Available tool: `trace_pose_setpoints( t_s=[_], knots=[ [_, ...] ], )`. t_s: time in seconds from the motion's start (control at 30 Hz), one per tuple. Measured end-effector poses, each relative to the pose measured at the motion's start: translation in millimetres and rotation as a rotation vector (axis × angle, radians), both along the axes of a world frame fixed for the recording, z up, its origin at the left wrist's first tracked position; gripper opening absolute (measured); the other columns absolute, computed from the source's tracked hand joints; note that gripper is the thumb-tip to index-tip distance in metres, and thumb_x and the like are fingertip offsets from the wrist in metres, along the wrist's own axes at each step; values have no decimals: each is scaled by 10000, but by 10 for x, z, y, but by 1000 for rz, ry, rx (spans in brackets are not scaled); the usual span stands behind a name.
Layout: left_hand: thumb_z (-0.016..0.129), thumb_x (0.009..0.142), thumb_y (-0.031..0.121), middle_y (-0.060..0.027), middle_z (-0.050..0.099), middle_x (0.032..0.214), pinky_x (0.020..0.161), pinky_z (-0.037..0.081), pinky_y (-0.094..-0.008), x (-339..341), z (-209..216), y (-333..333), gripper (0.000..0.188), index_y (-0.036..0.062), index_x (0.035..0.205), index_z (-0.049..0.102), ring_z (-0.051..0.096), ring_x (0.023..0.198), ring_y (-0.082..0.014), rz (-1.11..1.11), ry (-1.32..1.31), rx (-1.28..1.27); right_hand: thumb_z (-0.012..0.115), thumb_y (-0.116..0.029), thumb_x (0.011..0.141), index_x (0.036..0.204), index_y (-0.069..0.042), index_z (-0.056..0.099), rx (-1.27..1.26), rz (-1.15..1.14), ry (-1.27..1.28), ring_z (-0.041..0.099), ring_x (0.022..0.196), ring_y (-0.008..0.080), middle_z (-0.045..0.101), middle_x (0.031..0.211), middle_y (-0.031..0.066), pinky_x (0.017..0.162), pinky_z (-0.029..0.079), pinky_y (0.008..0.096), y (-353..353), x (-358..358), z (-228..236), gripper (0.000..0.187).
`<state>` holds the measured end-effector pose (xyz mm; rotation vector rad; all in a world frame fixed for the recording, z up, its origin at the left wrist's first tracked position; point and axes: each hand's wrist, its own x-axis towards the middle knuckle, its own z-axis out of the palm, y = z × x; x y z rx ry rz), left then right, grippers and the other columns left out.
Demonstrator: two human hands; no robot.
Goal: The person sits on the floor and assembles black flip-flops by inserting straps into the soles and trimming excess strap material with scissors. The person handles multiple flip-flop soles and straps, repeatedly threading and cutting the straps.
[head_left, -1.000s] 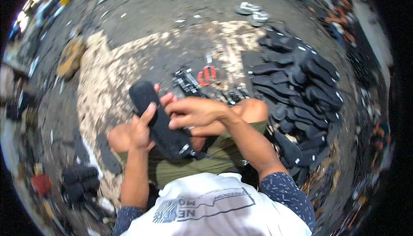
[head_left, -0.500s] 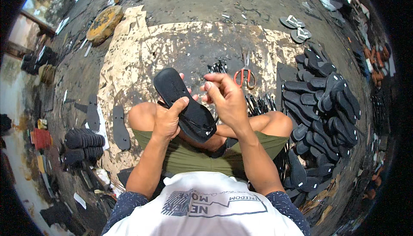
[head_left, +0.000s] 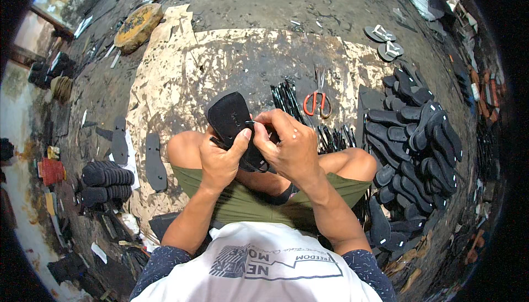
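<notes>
Black flip-flop sole (head_left: 227,116), held above the olive shorts (head_left: 256,205) by the left hand's (head_left: 219,159) wrapped fingers; right hand (head_left: 286,139), thumb and fingertips nearly meeting, apparently pinching a thin dark strip (head_left: 250,122), which could slip free should that grip slacken.

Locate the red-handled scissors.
In the head view, the scissors lie right of centre on the stained sheet, between the black strips and the heap of black soles.

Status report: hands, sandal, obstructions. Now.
Left hand gripping black sandal. Right hand at its edge beside thin strap end, pinch unclear. Nothing visibly in the way; scissors lie beyond the hands.
</notes>
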<state>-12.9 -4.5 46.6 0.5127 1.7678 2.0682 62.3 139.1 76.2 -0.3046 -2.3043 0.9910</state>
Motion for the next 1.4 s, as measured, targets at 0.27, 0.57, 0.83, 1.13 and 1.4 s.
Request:
trace_pose_setpoints(
  t_s=[0.27,0.57,0.83,1.13,1.4],
  knots=[
    [697,969,29,-78,718,1164,947,551,-309,19,-8,28,253,-16,1216,666,680,1028,-149,50,44,-18,743,-60,880,955,-15,666,-153,59,68,733,705,234,725,851,123,621,577,324,16,-8,-42,117],
    [721,956,49,-71,713,1129,895,558,-293,31,-116,-15,277,-12,1217,649,676,981,-129,36,162,-125,730,-173,906,999,-51,662,-67,79,-3,730,749,315,732,897,114,629,589,407,20,0,-66,168],
    [745,941,83,-24,714,1022,777,556,-254,-14,-7,4,273,-18,1182,665,652,876,-83,70,77,-164,740,-89,928,992,13,667,-211,103,47,718,717,201,718,861,128,627,559,330,6,11,-151,141],
    [660,935,20,-129,532,1401,889,551,-292,22,-102,120,794,12,1594,217,621,1085,-148,-106,140,36,762,-235,881,992,-48,704,-139,246,-72,617,979,337,642,967,118,876,490,456,-55,69,-130,225],
    [536,999,-52,-61,655,1168,914,521,-240,-46,97,-82,409,-55,1406,497,617,1057,-80,-334,-55,-246,774,-140,869,888,-61,660,-49,91,-111,644,727,232,670,790,47,738,461,366,43,180,-190,140]
  ],
)
